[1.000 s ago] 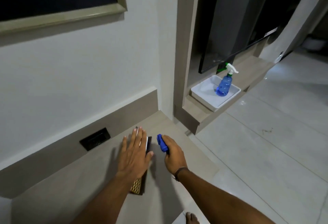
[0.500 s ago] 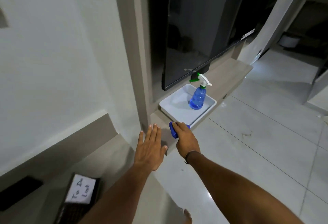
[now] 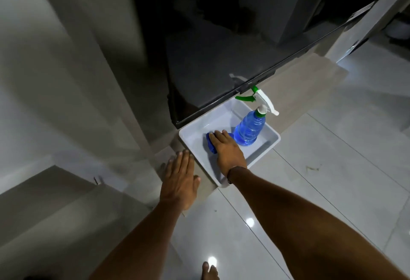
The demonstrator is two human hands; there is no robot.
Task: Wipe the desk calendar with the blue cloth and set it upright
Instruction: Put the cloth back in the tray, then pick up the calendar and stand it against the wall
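My right hand (image 3: 228,152) rests palm down inside the white tray (image 3: 269,148), its fingers over the folded blue cloth (image 3: 210,144), which lies on the tray floor. My left hand (image 3: 179,179) hovers flat and open over the low wooden ledge just left of the tray, holding nothing. The desk calendar is out of view.
A blue spray bottle (image 3: 249,131) with a white and green trigger stands in the tray, right of my hand. A black screen (image 3: 221,46) hangs just above the tray. A glossy tiled floor (image 3: 321,191) lies to the right; a bare foot (image 3: 209,272) shows at the bottom.
The view swung right, away from the calendar. My right hand carried the blue cloth from beside the calendar into the white tray. My left hand lifted off the calendar and followed.
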